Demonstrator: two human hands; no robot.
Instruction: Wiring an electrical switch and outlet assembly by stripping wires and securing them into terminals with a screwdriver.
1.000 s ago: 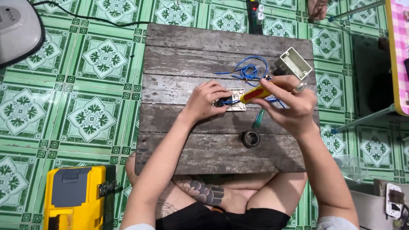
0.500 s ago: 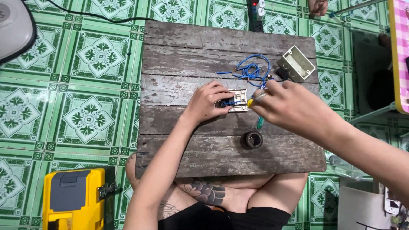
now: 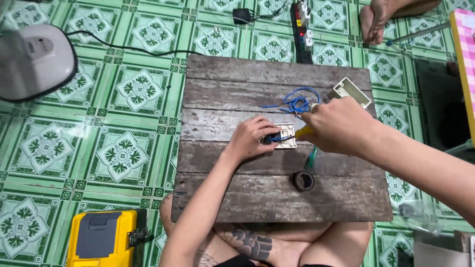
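My left hand (image 3: 251,138) rests on a worn wooden board (image 3: 237,202) and pins down a small white switch plate (image 3: 288,134) with blue wires at it. My right hand (image 3: 341,123) grips a yellow-handled screwdriver (image 3: 303,132), whose dark tip points at the plate beside my left fingers. A loose coil of blue wire (image 3: 296,103) lies just behind the plate. A white plastic box (image 3: 352,92) sits at the board's far right, partly behind my right hand.
A black tape roll (image 3: 304,180) and a green-handled tool (image 3: 311,158) lie on the board near me. A yellow tool case (image 3: 101,238) sits on the green tiled floor at lower left, a grey appliance (image 3: 29,62) upper left, a power strip (image 3: 302,24) and another person's foot (image 3: 375,20) beyond.
My right hand turned over and lowered the screwdriver, bringing its tip onto the switch plate. My left hand has kept its hold on the plate.
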